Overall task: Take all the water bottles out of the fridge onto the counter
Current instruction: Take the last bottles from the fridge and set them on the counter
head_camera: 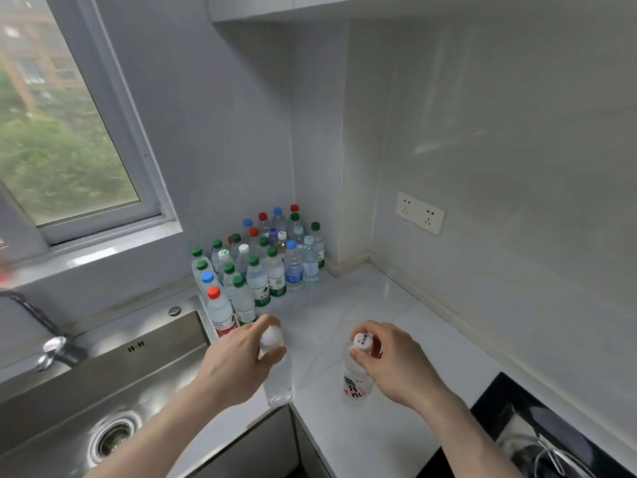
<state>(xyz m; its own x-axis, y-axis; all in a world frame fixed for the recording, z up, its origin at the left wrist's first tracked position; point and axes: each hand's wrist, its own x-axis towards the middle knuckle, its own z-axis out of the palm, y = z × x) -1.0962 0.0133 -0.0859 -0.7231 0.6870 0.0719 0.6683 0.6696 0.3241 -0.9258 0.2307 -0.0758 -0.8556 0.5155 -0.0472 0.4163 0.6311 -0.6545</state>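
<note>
We grip two bottles by their caps, upright: left hand (238, 360) on clear bottle (279, 384), right hand (389, 360) on labelled bottle (356, 381). Both over the bench (379, 305), near the sink (103, 391). Bottle cluster (262, 267) behind the sink's corner.

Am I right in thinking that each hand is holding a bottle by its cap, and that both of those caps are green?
Not quite: the head view shows both caps white. The left hand grips a clear bottle and the right hand a labelled bottle, each by its cap.

Bare forearms, no sleeves, 2 hands.
</note>
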